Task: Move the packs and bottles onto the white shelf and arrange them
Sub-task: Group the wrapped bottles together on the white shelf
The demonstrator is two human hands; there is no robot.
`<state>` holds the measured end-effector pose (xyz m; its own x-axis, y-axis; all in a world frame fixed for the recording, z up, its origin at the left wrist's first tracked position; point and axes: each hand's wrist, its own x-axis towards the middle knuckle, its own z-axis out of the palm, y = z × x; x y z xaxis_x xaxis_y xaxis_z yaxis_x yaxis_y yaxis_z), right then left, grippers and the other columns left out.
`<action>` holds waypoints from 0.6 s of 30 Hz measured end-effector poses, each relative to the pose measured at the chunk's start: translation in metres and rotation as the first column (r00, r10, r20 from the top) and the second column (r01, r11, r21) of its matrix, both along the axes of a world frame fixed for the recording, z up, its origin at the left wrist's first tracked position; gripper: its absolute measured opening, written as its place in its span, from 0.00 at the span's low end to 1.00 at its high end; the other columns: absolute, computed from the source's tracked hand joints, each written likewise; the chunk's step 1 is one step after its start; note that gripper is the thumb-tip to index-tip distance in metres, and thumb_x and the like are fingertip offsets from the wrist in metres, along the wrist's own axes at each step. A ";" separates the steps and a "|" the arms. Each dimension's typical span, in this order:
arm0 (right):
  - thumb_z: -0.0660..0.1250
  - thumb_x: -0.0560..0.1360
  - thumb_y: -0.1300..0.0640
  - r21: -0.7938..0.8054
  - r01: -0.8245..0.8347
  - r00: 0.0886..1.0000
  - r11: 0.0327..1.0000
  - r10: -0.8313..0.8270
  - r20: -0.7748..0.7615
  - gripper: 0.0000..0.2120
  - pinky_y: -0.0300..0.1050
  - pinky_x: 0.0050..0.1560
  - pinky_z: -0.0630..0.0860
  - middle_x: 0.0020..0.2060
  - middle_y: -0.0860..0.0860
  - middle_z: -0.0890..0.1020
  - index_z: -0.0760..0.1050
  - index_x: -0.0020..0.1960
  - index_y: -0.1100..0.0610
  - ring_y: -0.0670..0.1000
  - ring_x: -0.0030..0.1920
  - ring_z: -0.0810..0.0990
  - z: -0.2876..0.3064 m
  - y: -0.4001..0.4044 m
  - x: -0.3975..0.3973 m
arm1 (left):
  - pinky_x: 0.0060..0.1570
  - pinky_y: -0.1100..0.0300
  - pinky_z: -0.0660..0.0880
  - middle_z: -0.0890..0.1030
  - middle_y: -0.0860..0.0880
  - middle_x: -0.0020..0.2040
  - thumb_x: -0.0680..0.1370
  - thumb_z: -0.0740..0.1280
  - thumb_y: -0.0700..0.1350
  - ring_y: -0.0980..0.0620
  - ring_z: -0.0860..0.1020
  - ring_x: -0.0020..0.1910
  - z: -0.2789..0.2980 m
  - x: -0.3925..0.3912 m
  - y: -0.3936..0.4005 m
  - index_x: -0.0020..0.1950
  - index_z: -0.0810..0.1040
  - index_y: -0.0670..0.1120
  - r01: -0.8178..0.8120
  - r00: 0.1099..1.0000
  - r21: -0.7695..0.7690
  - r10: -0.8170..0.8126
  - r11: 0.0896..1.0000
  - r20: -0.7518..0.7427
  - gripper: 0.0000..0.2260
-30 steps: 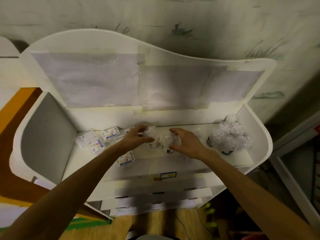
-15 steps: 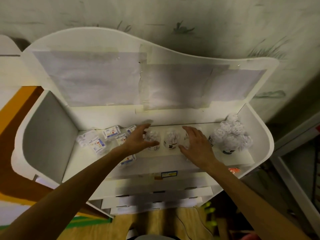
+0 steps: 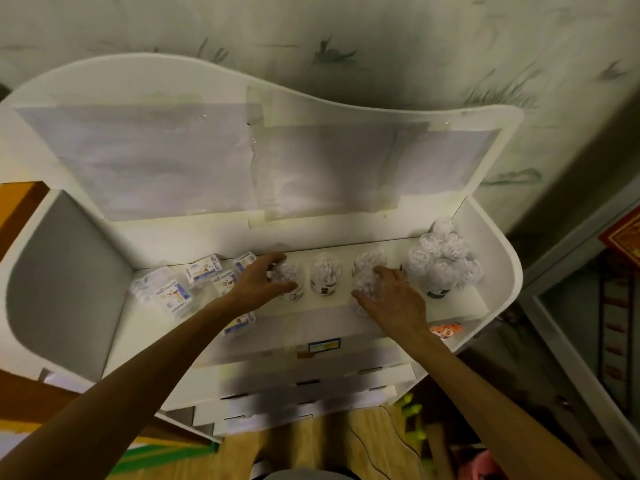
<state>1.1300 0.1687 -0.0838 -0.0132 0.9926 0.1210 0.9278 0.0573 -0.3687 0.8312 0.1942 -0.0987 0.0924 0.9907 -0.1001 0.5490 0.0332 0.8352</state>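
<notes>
White board makes up the shelf (image 3: pixel 498 258), and everything sits on its top tier. Toward the left end lie the packs (image 3: pixel 173 289) — small clear-wrapped cartons with blue print, scattered flat, one nearer the front edge half hidden under the left forearm. Just right of them the left hand (image 3: pixel 258 284) curls its fingers and thumb round the first bottle (image 3: pixel 289 277), a small clear-wrapped one standing upright. A second bottle (image 3: pixel 325 275) stands free beside it, touched by neither hand. Next, the right hand (image 3: pixel 393 296) reaches over a third bottle (image 3: pixel 367 284); its fingers are spread and lightly bent against the bottle's wrap — whether they truly grip it I cannot tell. Another bottle (image 3: pixel 370 259) stands just behind that one, close to the back panel. At the right end a tight cluster of bottles (image 3: pixel 441 261) fills the back corner, touching one another. Below the front edge, on a lower tier at the right, lies an orange-and-white pack (image 3: pixel 446 330).
</notes>
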 end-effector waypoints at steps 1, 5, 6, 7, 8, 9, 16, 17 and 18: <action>0.69 0.69 0.31 -0.033 0.019 0.999 0.999 -0.020 -0.029 0.35 0.49 0.47 0.79 0.59 0.51 0.77 0.71 0.67 0.52 0.54 0.54 0.80 0.005 0.001 -0.001 | 0.59 0.51 0.79 0.76 0.49 0.65 0.72 0.78 0.50 0.50 0.77 0.60 0.000 -0.001 0.000 0.73 0.70 0.48 0.002 1.000 -0.004 -0.002 1.000 0.005 0.32; 0.62 0.66 0.22 -0.140 0.052 0.998 0.989 -0.058 -0.038 0.39 0.50 0.50 0.79 0.54 0.50 0.79 0.74 0.62 0.52 0.53 0.52 0.80 0.019 0.007 -0.004 | 0.58 0.51 0.80 0.76 0.48 0.65 0.72 0.78 0.49 0.49 0.77 0.61 0.001 0.000 0.001 0.73 0.70 0.48 0.005 1.000 -0.018 -0.005 1.000 0.025 0.32; 0.59 0.66 0.20 -0.176 0.049 0.996 0.983 -0.061 -0.062 0.39 0.50 0.49 0.79 0.51 0.49 0.81 0.76 0.59 0.51 0.52 0.50 0.81 0.020 0.009 -0.005 | 0.58 0.51 0.80 0.76 0.48 0.65 0.72 0.78 0.49 0.49 0.77 0.61 0.001 0.000 0.001 0.73 0.70 0.47 0.006 1.000 -0.020 -0.005 1.000 0.023 0.32; 0.56 0.65 0.18 -0.220 0.045 0.992 0.974 -0.069 -0.105 0.39 0.50 0.47 0.80 0.46 0.47 0.82 0.78 0.53 0.51 0.51 0.46 0.81 0.020 0.010 -0.006 | 0.58 0.51 0.80 0.76 0.47 0.65 0.72 0.78 0.48 0.49 0.77 0.61 0.002 0.001 0.001 0.73 0.70 0.47 0.007 1.000 -0.019 -0.007 1.000 0.023 0.32; 0.55 0.65 0.18 -0.266 0.037 0.983 0.963 -0.082 -0.163 0.38 0.50 0.44 0.80 0.40 0.46 0.83 0.78 0.46 0.52 0.50 0.41 0.82 0.020 0.011 -0.008 | 0.57 0.53 0.80 0.76 0.48 0.65 0.72 0.78 0.48 0.49 0.77 0.61 0.002 0.001 0.001 0.73 0.70 0.47 0.006 1.000 -0.020 -0.005 1.000 0.025 0.32; 0.55 0.65 0.18 -0.299 0.031 0.975 0.954 -0.094 -0.201 0.37 0.49 0.41 0.79 0.35 0.47 0.82 0.77 0.40 0.52 0.49 0.37 0.82 0.020 0.011 -0.009 | 0.56 0.54 0.80 0.76 0.48 0.64 0.72 0.78 0.49 0.50 0.77 0.60 0.002 0.001 0.001 0.73 0.70 0.47 0.000 1.000 -0.021 0.001 1.000 0.028 0.32; 0.58 0.66 0.20 -0.165 -0.014 0.998 0.986 0.003 -0.064 0.34 0.43 0.35 0.72 0.38 0.46 0.79 0.75 0.47 0.50 0.45 0.37 0.77 0.027 -0.004 -0.040 | 0.54 0.57 0.77 0.76 0.50 0.62 0.73 0.77 0.50 0.51 0.77 0.58 0.007 0.007 0.002 0.72 0.70 0.47 -0.090 0.996 0.042 0.091 0.995 -0.005 0.31; 0.58 0.66 0.20 -0.163 -0.024 0.998 0.986 0.014 -0.065 0.35 0.44 0.37 0.74 0.40 0.46 0.80 0.75 0.49 0.50 0.46 0.38 0.78 0.028 -0.005 -0.046 | 0.54 0.57 0.78 0.75 0.51 0.61 0.73 0.77 0.49 0.51 0.77 0.57 0.010 0.010 0.001 0.73 0.70 0.46 -0.092 0.996 0.058 0.092 0.994 0.007 0.31; 0.59 0.65 0.20 -0.177 -0.035 0.996 0.984 0.021 -0.082 0.36 0.45 0.40 0.77 0.43 0.46 0.80 0.75 0.52 0.51 0.47 0.41 0.79 0.028 -0.007 -0.053 | 0.54 0.57 0.79 0.75 0.51 0.60 0.73 0.76 0.48 0.51 0.77 0.57 0.011 0.012 0.000 0.72 0.70 0.45 -0.096 0.995 0.080 0.095 0.992 0.018 0.30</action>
